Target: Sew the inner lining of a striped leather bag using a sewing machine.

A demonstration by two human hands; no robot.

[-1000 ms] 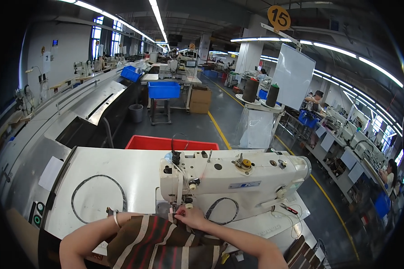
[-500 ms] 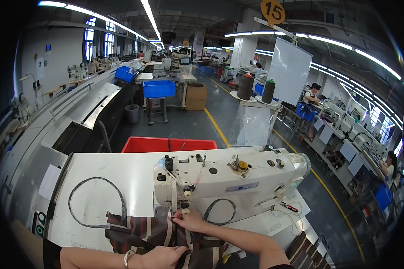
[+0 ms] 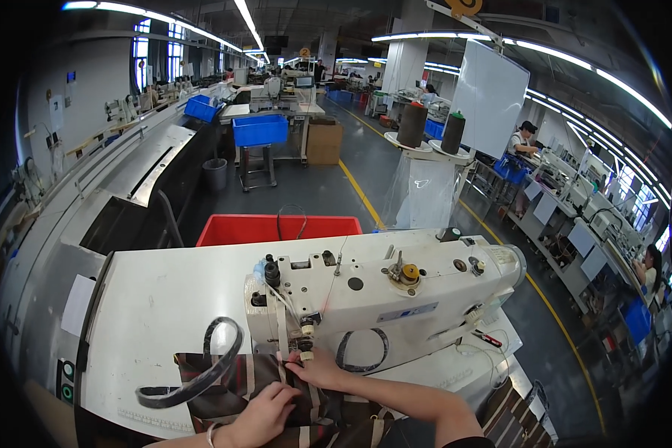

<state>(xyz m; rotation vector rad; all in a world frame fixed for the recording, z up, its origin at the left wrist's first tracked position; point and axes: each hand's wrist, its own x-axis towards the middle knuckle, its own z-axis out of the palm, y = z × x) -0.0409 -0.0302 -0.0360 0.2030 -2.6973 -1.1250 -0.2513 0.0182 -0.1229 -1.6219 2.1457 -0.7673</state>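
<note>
Striped brown fabric (image 3: 257, 369) with tan and red bands lies under the head of a white sewing machine (image 3: 381, 291). My right hand (image 3: 319, 371) pinches the fabric close beside the needle area, which the machine head and my fingers partly hide. My left hand (image 3: 261, 418), nearer to me, rests over the fabric with fingers curled together; what they hold, if anything, is hidden. A dark strap loop (image 3: 228, 366), looking film-wrapped, arches over the fabric's left part. Another dark strap loop (image 3: 362, 351) stands right of my right hand, against the machine.
A red bin (image 3: 276, 230) stands behind the white table (image 3: 157, 299). Two dark thread cones (image 3: 412, 125) are at the back right. Small red-handled snips (image 3: 487, 339) lie right of the machine. More striped fabric (image 3: 511, 418) hangs at lower right. Other people work farther right.
My left hand has moved up and away from the fabric's near edge, its fingers now by my right hand. The left strap loop has swung up and toward me. My right hand stays by the needle area.
</note>
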